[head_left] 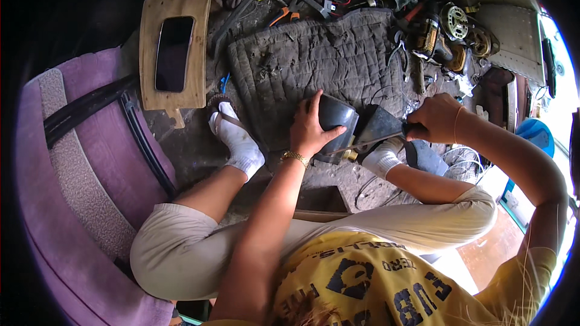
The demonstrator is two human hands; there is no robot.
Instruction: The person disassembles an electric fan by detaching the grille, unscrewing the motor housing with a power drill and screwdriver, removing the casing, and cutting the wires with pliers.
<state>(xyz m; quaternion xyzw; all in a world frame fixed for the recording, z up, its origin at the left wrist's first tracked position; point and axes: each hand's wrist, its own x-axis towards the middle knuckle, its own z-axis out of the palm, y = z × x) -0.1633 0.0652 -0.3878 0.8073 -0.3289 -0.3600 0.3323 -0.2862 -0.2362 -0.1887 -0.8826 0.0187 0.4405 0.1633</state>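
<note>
Dirty concrete floor (187, 145) carries everything, and a grey quilted mat (314, 60) lies in the middle of it. At the near edge of the mat the left hand (309, 127) is clamped over the top of a dark curved casing (336, 113), fingers closed around its rim. Just right of the casing, the right hand (436, 118) is closed tight on a dark handle, and a thin metal shaft (368, 142) runs from it toward the casing's lower side. Little open room stays at the far and right edges of the mat, where tools and motor parts (454, 21) crowd. Left of the mat, a wooden board (148, 36) holds a black phone (174, 53). Bare floor lies between board and mat.
</note>
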